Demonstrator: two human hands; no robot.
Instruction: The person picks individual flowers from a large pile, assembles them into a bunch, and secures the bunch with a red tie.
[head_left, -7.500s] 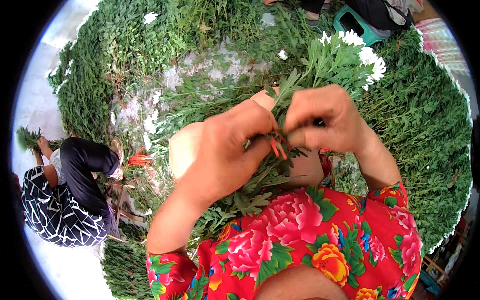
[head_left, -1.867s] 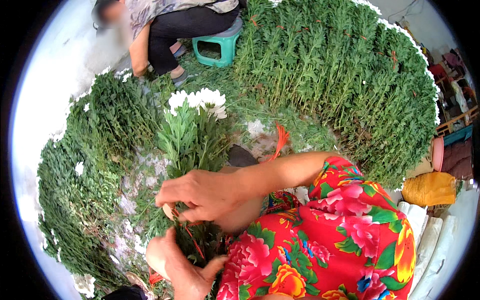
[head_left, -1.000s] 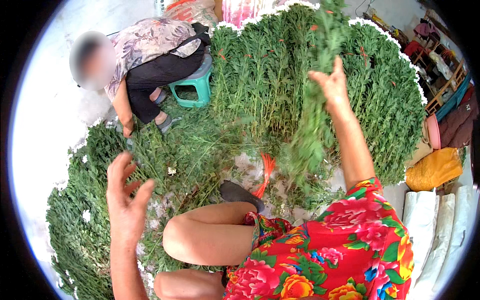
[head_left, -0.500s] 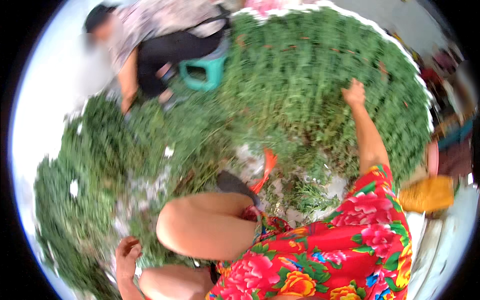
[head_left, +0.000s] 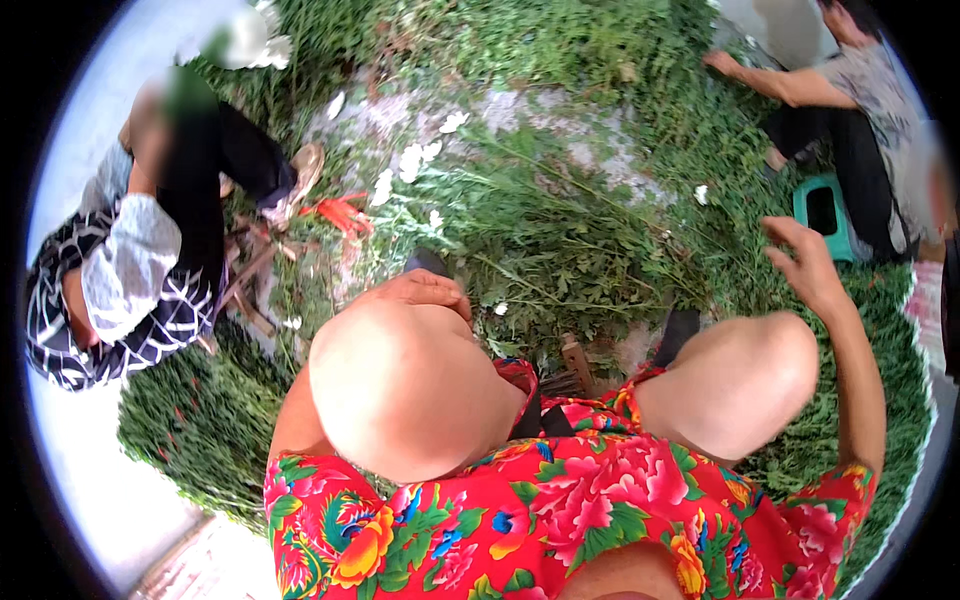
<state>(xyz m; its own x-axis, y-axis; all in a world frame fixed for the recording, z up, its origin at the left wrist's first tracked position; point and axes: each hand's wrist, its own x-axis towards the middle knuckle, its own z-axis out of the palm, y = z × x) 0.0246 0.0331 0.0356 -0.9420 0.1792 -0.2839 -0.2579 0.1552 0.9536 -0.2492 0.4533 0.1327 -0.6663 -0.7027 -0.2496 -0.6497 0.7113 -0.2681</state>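
Note:
My left hand (head_left: 420,288) lies beside my bent left knee, its fingers stretched loosely together and partly hidden by the knee; I see nothing in it. Above my right knee my right hand (head_left: 806,258) is raised, empty, with its fingers apart. Between my knees and in front of them spreads a heap of cut leafy green stems (head_left: 560,250). White flower heads (head_left: 412,162) lie at its far left side. A bundle of red strips (head_left: 343,213) sits farther left on the littered floor.
At left a person in a dark patterned garment (head_left: 120,290) sits close by. Another person (head_left: 860,110) at far right reaches into the greenery, near a teal plastic stool (head_left: 824,212). Packed green bunches (head_left: 205,420) stand at lower left. A small wooden piece (head_left: 574,358) shows between my knees.
The view has swung left, bringing the left-hand person in. My right hand has come back from the packed greenery to above my right knee. My left hand has moved up beside my left knee.

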